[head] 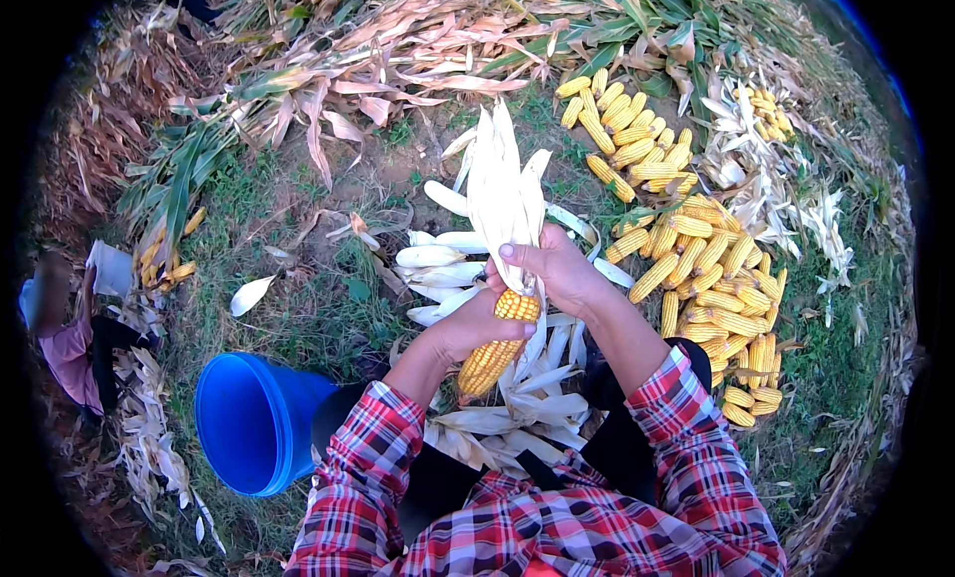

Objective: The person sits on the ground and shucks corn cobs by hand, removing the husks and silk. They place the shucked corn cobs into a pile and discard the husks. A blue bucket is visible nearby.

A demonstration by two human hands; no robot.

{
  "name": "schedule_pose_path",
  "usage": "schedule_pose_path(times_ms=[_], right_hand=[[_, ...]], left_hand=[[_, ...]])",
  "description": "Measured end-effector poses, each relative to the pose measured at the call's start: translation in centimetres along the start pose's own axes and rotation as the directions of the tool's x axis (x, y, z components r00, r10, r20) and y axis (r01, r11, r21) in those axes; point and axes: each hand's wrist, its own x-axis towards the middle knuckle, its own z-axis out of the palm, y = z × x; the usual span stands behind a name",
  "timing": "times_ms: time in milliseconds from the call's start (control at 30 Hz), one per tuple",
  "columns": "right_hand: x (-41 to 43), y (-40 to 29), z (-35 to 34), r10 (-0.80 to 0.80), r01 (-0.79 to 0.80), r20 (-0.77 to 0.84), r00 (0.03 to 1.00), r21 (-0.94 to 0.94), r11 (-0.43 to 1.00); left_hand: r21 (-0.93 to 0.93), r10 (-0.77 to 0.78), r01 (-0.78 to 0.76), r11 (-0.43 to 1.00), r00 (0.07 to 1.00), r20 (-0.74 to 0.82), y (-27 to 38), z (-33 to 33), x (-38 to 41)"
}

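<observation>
Yellow kernels show along an ear of corn (489, 364) that slants between both hands in front of my body. My left hand (474, 327) is closed around the bare ear, its thumb lying across the kernels. At the ear's upper end, my right hand (556, 267) grips the pale husk (501, 181), which is folded back and points away from me. Beyond my left hand lie several ears still in white husks (440, 267). Loose husks (515, 420) are heaped below the held ear, between my legs. The fingers behind the ear and husk are partly hidden.
A large pile of husked corn ears (709, 278) spreads at the right. An empty blue bucket (242, 424) lies tipped at the left. Dry corn stalks (418, 55) curve across the far side. Another person (71, 353) sits at far left near a small corn pile (160, 260).
</observation>
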Motion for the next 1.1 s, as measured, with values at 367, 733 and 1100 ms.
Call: schedule_pose_path(times_ms=[367,733,1100], right_hand=[[1.8,-0.6,-0.6,0.003,0.122,-0.213,0.977,0.572,0.811],[1.3,1.8,-3.4,0.127,0.004,-0.313,0.941,0.388,0.922],[-1.7,5.8,1.7,-0.371,0.289,0.091,0.924,-0.802,0.523]], left_hand=[[-0.222,0.199,-0.238,0.946,0.963,-0.183,-1.2,2.3,1.7],[-0.405,0.342,-0.685,0.605,0.684,-0.644,2.9,-5.6,-0.4],[-0.197,0.349,-0.67,0.715,0.587,-0.731,1.7,-4.5,-2.4]])
